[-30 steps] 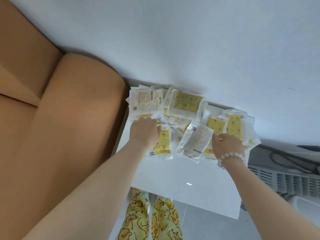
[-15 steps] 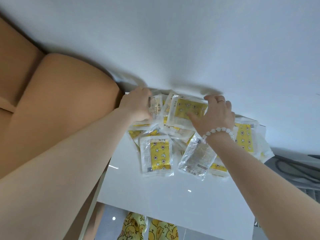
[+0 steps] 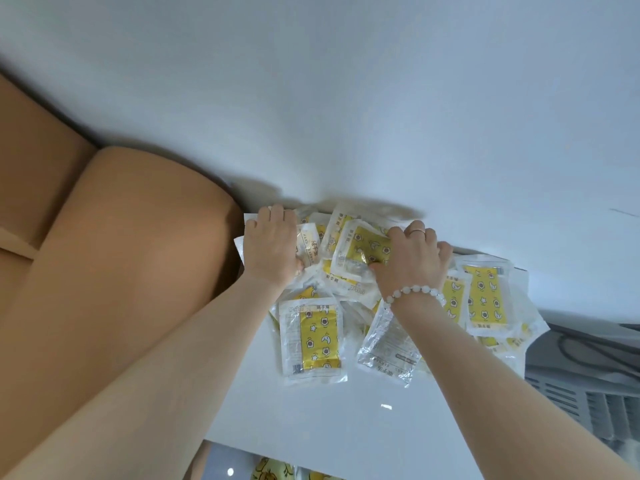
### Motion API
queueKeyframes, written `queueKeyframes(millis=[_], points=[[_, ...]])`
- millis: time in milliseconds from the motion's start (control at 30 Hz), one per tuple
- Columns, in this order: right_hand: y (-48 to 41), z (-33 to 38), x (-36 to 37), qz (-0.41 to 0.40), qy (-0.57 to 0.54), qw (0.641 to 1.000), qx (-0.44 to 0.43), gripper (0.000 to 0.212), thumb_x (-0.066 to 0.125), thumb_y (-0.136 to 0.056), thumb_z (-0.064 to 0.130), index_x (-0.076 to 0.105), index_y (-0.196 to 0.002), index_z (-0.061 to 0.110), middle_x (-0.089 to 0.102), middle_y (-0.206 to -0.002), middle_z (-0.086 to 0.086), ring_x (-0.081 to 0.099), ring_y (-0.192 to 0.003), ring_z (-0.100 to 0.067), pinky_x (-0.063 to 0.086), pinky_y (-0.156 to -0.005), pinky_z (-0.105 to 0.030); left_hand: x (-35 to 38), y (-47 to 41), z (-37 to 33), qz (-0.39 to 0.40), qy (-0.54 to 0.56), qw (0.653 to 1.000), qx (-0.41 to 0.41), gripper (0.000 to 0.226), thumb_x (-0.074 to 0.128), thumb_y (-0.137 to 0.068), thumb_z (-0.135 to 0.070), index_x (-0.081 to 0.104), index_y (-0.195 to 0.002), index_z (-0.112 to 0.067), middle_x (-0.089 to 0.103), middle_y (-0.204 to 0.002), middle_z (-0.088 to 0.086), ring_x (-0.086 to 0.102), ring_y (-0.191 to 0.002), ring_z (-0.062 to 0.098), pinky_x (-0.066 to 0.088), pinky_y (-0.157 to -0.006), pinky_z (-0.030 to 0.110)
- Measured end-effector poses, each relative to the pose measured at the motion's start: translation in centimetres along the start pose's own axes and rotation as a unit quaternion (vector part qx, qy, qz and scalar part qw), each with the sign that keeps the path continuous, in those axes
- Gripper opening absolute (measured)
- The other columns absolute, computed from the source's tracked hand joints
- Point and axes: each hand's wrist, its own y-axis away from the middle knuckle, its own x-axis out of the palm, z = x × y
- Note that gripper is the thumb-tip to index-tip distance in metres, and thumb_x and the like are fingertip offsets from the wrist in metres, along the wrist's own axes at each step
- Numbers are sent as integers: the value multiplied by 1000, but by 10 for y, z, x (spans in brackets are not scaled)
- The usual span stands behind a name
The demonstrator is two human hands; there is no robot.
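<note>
Several clear plastic packets with yellow star-and-moon printed inserts lie heaped on a small white table (image 3: 311, 417) against the wall. My left hand (image 3: 273, 247) lies over the packets at the heap's far left, fingers curled round a packet with printed text (image 3: 309, 247). My right hand (image 3: 414, 258), with a ring and a white bead bracelet, grips a yellow packet (image 3: 363, 252) at the top of the heap, thumb under its edge. One yellow packet (image 3: 313, 337) lies flat nearer me, and a clear packet (image 3: 389, 348) lies beside it under my right forearm.
A tan sofa arm (image 3: 138, 244) presses against the table's left side. A grey slatted appliance (image 3: 588, 382) with a dark cable stands to the right. The white wall (image 3: 346, 98) rises right behind the heap. Yellow patterned slippers (image 3: 273, 472) show below the table's near edge.
Both hands moved from the near packets to the far side of the heap by the wall. The right hand now grips the top yellow packet, which has crumpled.
</note>
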Motion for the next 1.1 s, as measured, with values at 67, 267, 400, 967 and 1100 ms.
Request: queueKeyframes(millis=[67, 267, 400, 967, 1100], points=[[3, 4, 4, -22, -4, 1000, -8, 34, 58, -90, 27, 49, -121, 20, 50, -123, -1, 44, -117, -20, 27, -103, -36, 2, 4, -1, -36, -24, 999, -12, 49, 74, -74, -38, 51, -111, -15, 50, -110, 1, 46, -104, 21, 35, -83, 29], [12, 1, -3, -42, -90, 995, -11, 22, 54, -92, 29, 50, -111, 19, 60, -97, 5, 55, -103, -19, 24, -102, -34, -3, 15, 4, -97, -55, 993, 27, 42, 81, -58, -53, 62, -74, -19, 55, -78, -3, 52, -82, 18, 36, -69, 29], [22, -12, -20, -85, -193, 977, 14, 18, 58, -90, 28, 50, -101, 18, 47, -84, 7, 55, -89, -21, 26, -95, -31, -22, 25, 11, -77, 76, 994, -17, 44, 62, -83, -50, 54, -100, -9, 59, -98, 5, 55, -94, 26, 37, -76, 34], [131, -37, 29, 161, -599, 649, 440, 20, 73, -80, 23, 55, -82, 15, 54, -74, 3, 51, -79, -24, 37, -76, -33, 17, 154, -47, 121, 603, 706, -351, 54, 72, -81, -10, 38, -122, -13, 59, -105, 2, 58, -90, 18, 50, -75, 26], [116, -31, 44, 179, -535, 688, 456, 38, 75, -75, 41, 61, -93, 11, 59, -95, -8, 55, -80, -27, 41, -71, -34, 25, 149, -62, 109, 561, 742, -350, 67, 72, -81, -10, 33, -135, -9, 61, -117, 7, 61, -103, 24, 50, -80, 28]])
